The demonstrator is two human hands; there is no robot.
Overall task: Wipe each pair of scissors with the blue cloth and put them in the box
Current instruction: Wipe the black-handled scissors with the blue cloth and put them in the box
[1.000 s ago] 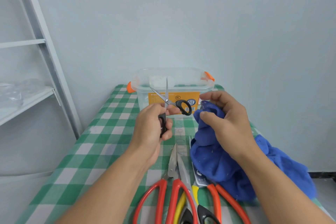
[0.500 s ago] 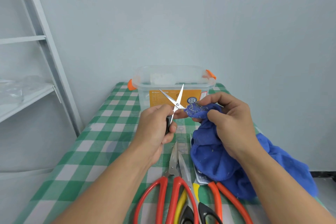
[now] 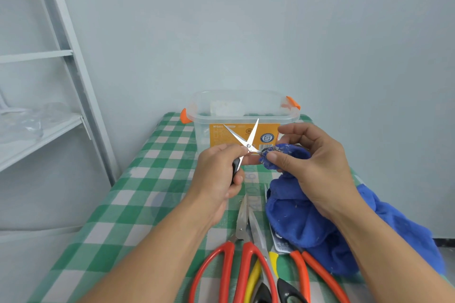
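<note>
On the checked table (image 3: 147, 192), blue cloth (image 3: 307, 224) heaped at right, partly over big scissors (image 3: 242, 219) lying at the near edge. Clear box (image 3: 241, 106) at the far end. In mid-air, left hand (image 3: 216, 174) curled round one black handle of the small scissors (image 3: 248, 142), blades spread wide before the box; right hand (image 3: 317, 162) pinching cloth onto the other handle.

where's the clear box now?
Head view: clear box at the checked table's far end, centre, just behind the small scissors held by the left hand and the blue cloth in the right hand.
</note>
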